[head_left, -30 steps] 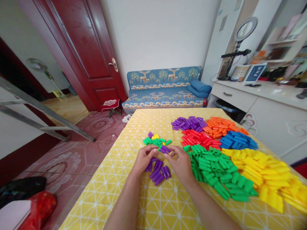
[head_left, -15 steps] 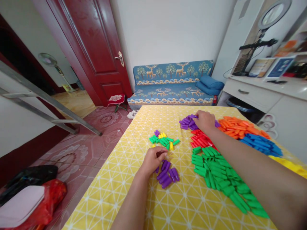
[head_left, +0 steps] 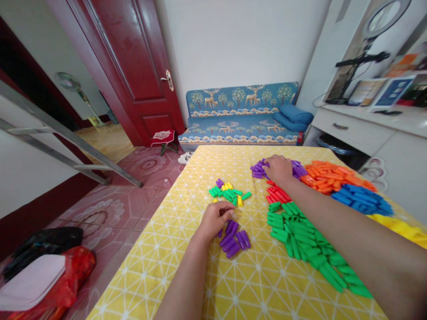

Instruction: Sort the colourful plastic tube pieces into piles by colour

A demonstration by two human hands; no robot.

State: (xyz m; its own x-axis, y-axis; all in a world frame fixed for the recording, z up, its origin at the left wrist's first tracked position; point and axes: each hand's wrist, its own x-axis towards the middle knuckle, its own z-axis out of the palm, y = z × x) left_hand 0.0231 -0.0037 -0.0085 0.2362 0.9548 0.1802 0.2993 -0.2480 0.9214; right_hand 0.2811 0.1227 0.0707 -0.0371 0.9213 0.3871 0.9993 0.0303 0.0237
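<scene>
My right hand (head_left: 279,169) reaches to the far side of the table, its fingers curled down on a heap of purple plastic caps (head_left: 299,170). My left hand (head_left: 216,218) hovers low near the table's middle, thumb and fingertips drawn together; whatever is between them is hidden. Just beside it lies a small group of purple caps (head_left: 229,240). Beyond the left hand is a loose cluster of green caps (head_left: 228,194), with a few yellow caps (head_left: 239,201) and purple ones among them.
Under my right arm spread red caps (head_left: 277,194) and a large pile of green caps (head_left: 307,240). Orange caps (head_left: 328,175), blue caps (head_left: 362,200) and yellow caps (head_left: 398,227) lie farther right. A yellow patterned cloth (head_left: 160,266) covers the table. A blue sofa (head_left: 233,126) stands behind.
My right hand has shifted slightly left over the purple heap, uncovering more purple caps on its right. My left hand stays almost in place. The view has moved slightly.
</scene>
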